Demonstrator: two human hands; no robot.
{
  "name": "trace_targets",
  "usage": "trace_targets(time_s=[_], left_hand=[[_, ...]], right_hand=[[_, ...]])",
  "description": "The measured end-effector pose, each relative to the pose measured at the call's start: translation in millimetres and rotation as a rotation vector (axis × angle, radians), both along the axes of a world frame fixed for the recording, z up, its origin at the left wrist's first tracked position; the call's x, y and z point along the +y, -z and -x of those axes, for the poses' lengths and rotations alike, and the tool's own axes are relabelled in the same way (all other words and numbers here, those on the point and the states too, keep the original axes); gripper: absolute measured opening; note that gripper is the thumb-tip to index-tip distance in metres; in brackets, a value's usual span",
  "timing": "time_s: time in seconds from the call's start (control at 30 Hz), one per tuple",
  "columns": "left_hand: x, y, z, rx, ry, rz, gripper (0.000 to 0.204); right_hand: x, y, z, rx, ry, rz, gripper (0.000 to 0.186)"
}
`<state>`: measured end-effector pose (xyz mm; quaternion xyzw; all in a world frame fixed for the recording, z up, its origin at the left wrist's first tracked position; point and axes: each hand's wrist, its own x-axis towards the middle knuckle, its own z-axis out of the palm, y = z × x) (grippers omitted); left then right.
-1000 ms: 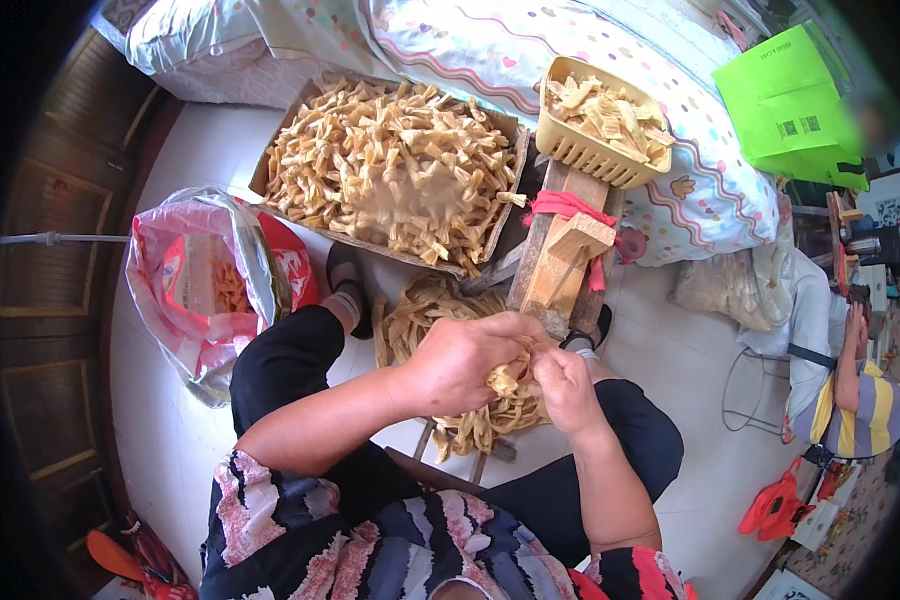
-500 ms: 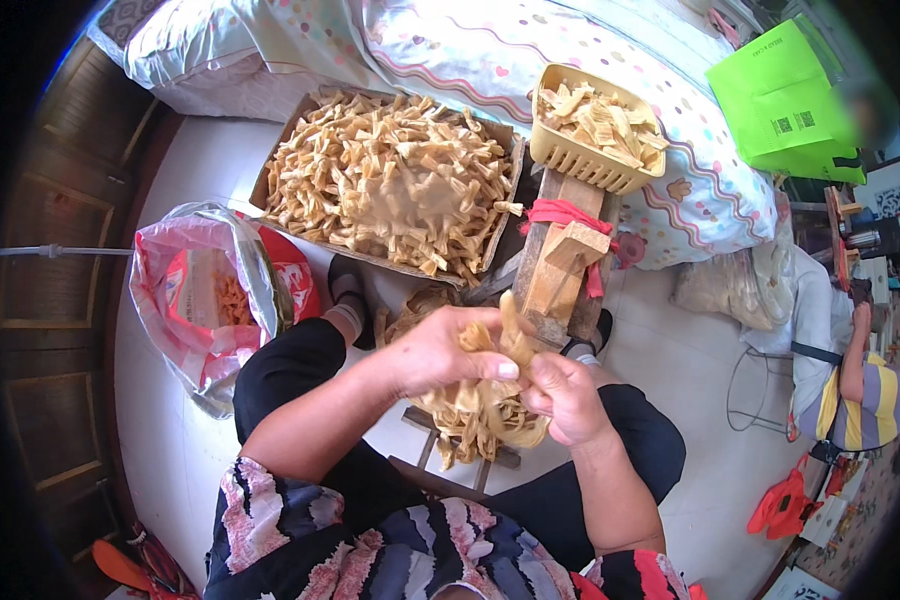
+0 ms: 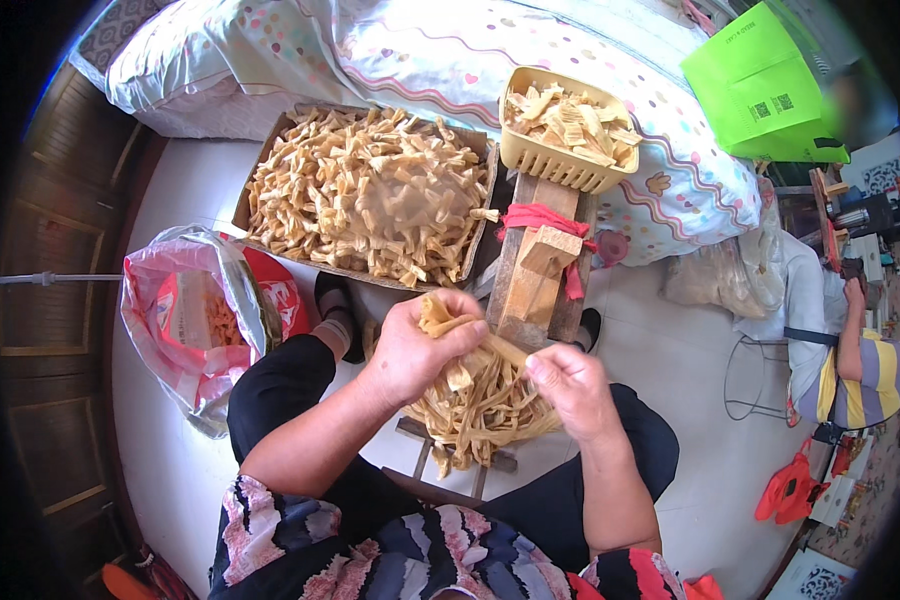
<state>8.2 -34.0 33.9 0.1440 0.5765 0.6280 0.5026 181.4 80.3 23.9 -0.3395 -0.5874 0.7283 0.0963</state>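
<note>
My left hand [image 3: 420, 350] is closed round a folded tan, leathery strip [image 3: 504, 349], with a bent end poking up past the thumb. My right hand [image 3: 574, 388] pinches the strip's other end between thumb and fingers, so it stretches straight between both hands. Just below them, a heap of long, loose tan strips [image 3: 475, 425] lies between my knees, over a low wooden frame [image 3: 422, 458]. Beyond my hands, a cardboard box [image 3: 483, 205] is piled high with short knotted tan pieces [image 3: 370, 195]. What exactly the material is I cannot tell.
A wooden bench [image 3: 530, 300] with red cloth [image 3: 540, 217] tied round it bears a yellow basket [image 3: 570, 178] of flat tan pieces. At left stands an opened sack [image 3: 145, 300] with orange bits inside. A patterned bed is behind; another person [image 3: 865, 380] sits at far right.
My hands have moved apart, and the strip that was bunched between them is now drawn out straight. The whole view has shifted slightly.
</note>
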Motion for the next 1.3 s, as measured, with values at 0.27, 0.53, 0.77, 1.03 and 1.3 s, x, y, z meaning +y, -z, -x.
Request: trace_targets(time_s=[0.27,0.53,0.77,1.03,1.3], left_hand=[[43.1,37.4,-2.4,0.17,0.1,0.027,0.014],[35.3,70.6,12.6,0.126,-0.126,0.097,0.019],[-3.7,-36.5,60.2,0.286,-0.176,0.23,0.02],[-171.7,6.8,188.0,0.726,-0.781,0.364,0.021],[-172.6,16.5,185.4,0.904,-0.349,0.473,0.036]], right_hand=[[26.8,33.6,11.9,-0.2,0.271,-0.711,0.019],[34.9,66.5,19.1,-0.18,0.37,-0.79,0.021],[7.8,38.9,11.1,0.048,0.37,-0.671,0.013],[-23.6,25.8,14.9,0.135,0.092,-0.707,0.019],[-35.7,26.6,21.1,0.121,-0.077,-0.811,0.021]])
